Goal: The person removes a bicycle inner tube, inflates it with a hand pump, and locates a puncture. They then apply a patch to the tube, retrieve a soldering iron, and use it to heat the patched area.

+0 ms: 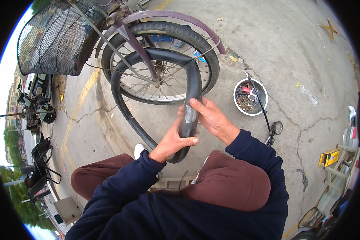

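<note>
A black inner tube (pixel 133 122) hangs in a loop from the front wheel (pixel 212 72) of a purple bicycle (pixel 130 34). My left hand (pixel 170 142) is closed round the tube's right side, low down, with the thumb across it. My right hand (pixel 214 120) grips the same section a little higher, thumb on the front near a greyish scuffed area (pixel 190 115) of the rubber. The fingertips of both hands are partly hidden behind the tube.
A metal bowl (pixel 239 106) of tools and small parts stands at right, with a black pump (pixel 274 128) beside it. A wire basket (pixel 56 48) is at upper left, parked scooters (pixel 40 108) at far left, a yellow box (pixel 329 157) and rack (pixel 336 176) at lower right.
</note>
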A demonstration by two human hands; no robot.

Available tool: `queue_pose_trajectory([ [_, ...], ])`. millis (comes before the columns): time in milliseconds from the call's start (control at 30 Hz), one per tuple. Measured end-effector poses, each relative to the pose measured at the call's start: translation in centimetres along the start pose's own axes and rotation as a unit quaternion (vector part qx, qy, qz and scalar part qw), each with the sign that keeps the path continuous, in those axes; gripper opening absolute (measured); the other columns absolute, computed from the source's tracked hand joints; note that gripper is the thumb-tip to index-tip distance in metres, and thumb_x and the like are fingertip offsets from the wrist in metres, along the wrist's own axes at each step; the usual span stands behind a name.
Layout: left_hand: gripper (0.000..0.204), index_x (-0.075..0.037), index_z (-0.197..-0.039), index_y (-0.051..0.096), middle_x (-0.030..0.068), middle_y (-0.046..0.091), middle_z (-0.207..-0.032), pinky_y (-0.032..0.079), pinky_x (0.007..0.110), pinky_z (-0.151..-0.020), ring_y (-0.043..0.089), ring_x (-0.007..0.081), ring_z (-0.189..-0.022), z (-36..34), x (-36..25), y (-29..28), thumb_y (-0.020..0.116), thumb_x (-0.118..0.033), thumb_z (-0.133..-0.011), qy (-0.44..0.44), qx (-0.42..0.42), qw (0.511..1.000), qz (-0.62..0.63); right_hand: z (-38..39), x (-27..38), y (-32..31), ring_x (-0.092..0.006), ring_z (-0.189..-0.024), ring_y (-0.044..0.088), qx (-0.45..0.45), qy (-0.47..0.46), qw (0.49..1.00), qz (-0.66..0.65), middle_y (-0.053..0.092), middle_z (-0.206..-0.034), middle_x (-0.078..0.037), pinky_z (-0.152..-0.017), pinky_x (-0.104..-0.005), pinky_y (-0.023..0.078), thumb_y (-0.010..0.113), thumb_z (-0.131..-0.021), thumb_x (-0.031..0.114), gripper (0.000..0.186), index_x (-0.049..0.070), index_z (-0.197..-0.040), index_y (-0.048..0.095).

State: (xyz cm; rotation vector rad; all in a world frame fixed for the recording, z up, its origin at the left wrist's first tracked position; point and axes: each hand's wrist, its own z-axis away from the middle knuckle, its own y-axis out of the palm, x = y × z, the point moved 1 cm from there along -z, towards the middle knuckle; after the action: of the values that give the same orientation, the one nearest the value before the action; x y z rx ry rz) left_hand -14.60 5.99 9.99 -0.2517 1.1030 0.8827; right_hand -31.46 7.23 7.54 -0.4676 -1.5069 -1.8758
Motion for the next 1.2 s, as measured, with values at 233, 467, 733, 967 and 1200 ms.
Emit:
queue_pose_trajectory([
  [233, 0.039, 0.0, -0.118, 0.048, 0.0032, 0.053, -0.081, 0.045, 0.026, -0.057, 0.052, 0.0111, -0.062, -0.4, -2.2, 0.3, 0.069, -0.009, -0.085, -0.03, 0.03, 0.998, 0.044, 1.1, 1.5, 0.0, -0.0231, -0.1, 0.061, -0.06, -0.058, 0.961, 0.264, 0.064, -0.106, -0.012, -0.09, -0.0394, 0.047, 0.062, -0.095, 0.034, 0.036, 0.002, -0.111, 0.056],
  [467, 0.031, -0.002, -0.111, 0.049, 0.0033, 0.053, -0.078, 0.043, 0.026, -0.056, 0.052, 0.0107, -0.062, -0.3, -2.0, 0.1, 0.067, -0.008, -0.085, -0.019, 0.056, 0.993, 0.099, 5.3, 3.9, 0.7, -0.027, -0.076, 0.051, -0.007, -0.413, 0.679, 0.607, 0.064, -0.111, -0.011, -0.071, -0.0389, 0.042, 0.061, -0.077, -0.001, 0.018, 0.003, -0.093, 0.054],
  [733, 0.033, -0.002, -0.112, 0.048, 0.0031, 0.054, -0.079, 0.044, 0.025, -0.056, 0.053, 0.0103, -0.061, -0.3, -1.8, 0.1, 0.066, -0.007, -0.086, -0.019, 0.054, 0.992, 0.111, 6.3, 3.5, 1.8, -0.0184, -0.071, 0.049, 0.062, -0.453, 0.548, 0.7, 0.062, -0.127, -0.005, -0.072, -0.0331, 0.041, 0.06, -0.064, 0.005, 0.012, 0.005, -0.066, 0.048],
  [967, 0.03, -0.003, -0.109, 0.048, 0.0029, 0.054, -0.079, 0.044, 0.025, -0.055, 0.054, 0.01, -0.061, -0.2, -2.0, 0.3, 0.066, -0.005, -0.085, -0.016, 0.052, 0.991, 0.118, 6.4, 2.9, 1.8, -0.0185, -0.073, 0.051, 0.066, -0.455, 0.525, 0.716, 0.063, -0.126, -0.006, -0.071, -0.0331, 0.04, 0.061, -0.064, 0.007, 0.012, 0.005, -0.064, 0.049],
  [1200, 0.029, -0.004, -0.108, 0.048, 0.0026, 0.054, -0.079, 0.044, 0.025, -0.054, 0.054, 0.0098, -0.061, -0.2, -2.1, 0.4, 0.066, -0.005, -0.085, -0.022, 0.049, 0.992, 0.112, 6.2, 2.3, 1.5, -0.0183, -0.073, 0.051, 0.063, -0.46, 0.515, 0.721, 0.063, -0.127, -0.006, -0.07, -0.0329, 0.039, 0.061, -0.064, 0.007, 0.011, 0.006, -0.064, 0.05],
])
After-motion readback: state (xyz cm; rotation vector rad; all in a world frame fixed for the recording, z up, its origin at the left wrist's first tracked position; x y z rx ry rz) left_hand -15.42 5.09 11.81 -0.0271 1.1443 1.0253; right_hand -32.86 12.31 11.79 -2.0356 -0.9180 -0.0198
